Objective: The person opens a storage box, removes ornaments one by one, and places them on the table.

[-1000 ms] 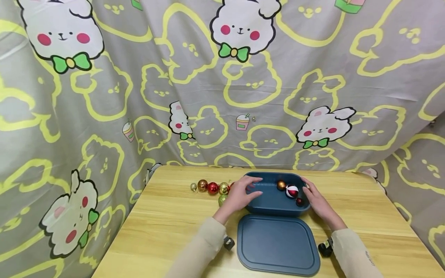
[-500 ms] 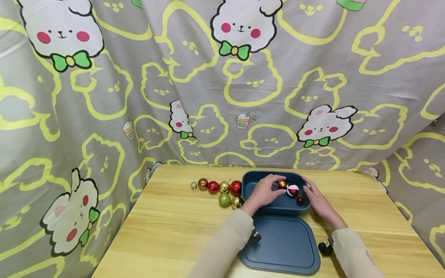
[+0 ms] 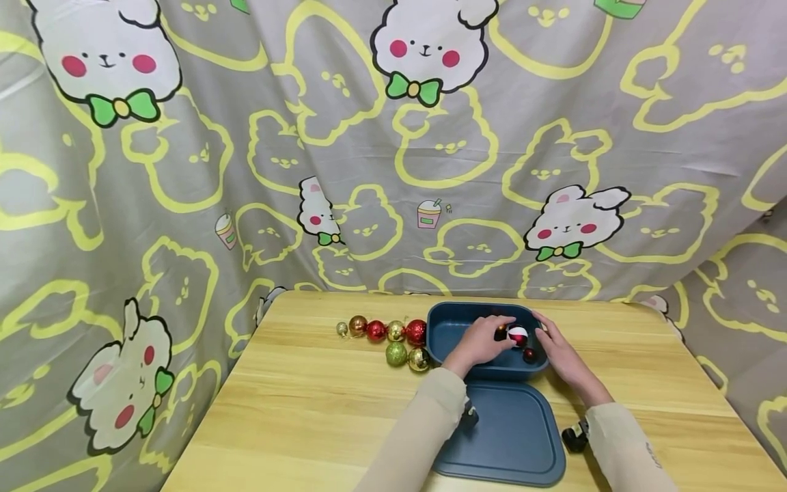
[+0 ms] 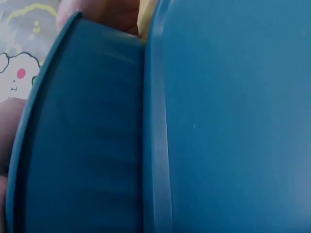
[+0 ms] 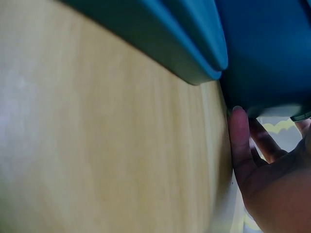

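Inside one box (image 3: 513,372) — three baubles (image 3: 519,339); beside it — seven.

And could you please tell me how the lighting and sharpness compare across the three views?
Head view: bright and fairly even, with small glints on the baubles. Left wrist view: dim and bluish, the lid soft, with a paler sheen towards its lower right. Right wrist view: the right hand partly shadowed, the wooden table's grain soft, a pale patch at far left.

Small dark lettering (image 3: 653,456) runs along the right sleeve (image 3: 624,437), but none of it can be read.
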A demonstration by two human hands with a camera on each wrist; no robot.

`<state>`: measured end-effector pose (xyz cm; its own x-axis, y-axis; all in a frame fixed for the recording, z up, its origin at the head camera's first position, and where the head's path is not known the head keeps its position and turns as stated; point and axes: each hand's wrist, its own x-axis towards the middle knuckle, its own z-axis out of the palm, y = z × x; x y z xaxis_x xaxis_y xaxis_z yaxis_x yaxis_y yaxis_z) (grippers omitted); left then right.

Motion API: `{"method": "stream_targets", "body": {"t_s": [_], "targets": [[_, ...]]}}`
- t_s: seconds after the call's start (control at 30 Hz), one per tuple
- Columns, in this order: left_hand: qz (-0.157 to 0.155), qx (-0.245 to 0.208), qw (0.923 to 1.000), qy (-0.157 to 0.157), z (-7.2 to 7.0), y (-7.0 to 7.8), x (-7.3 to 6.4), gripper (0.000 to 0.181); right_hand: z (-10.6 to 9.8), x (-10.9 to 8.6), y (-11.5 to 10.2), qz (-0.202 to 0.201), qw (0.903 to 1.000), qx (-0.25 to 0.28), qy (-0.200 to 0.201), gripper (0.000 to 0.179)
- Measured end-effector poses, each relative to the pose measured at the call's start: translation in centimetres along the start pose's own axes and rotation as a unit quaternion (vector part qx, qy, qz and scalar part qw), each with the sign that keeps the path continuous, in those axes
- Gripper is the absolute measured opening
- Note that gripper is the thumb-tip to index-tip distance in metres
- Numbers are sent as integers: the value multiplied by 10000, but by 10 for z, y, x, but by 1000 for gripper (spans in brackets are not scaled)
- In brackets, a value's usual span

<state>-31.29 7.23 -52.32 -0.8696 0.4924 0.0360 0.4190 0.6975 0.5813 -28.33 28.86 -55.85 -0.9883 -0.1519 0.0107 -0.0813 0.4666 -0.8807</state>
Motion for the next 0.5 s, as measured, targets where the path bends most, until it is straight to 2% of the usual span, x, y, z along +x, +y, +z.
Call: {"method": "stream_targets", "body": {"t_s": [0.13, 0.3, 0.5], "targets": [[185, 337, 9992, -129, 2, -1, 2, 48, 0, -1, -1, -7, 10000, -4, -1, 63], [340, 451, 9983, -143, 4, -2, 1, 41, 0, 0, -1, 15, 10000, -2, 4, 63], [493, 744, 9956, -277, 6, -3, 2, 50, 0, 0, 0, 58, 10000, 16, -36, 64]]}}
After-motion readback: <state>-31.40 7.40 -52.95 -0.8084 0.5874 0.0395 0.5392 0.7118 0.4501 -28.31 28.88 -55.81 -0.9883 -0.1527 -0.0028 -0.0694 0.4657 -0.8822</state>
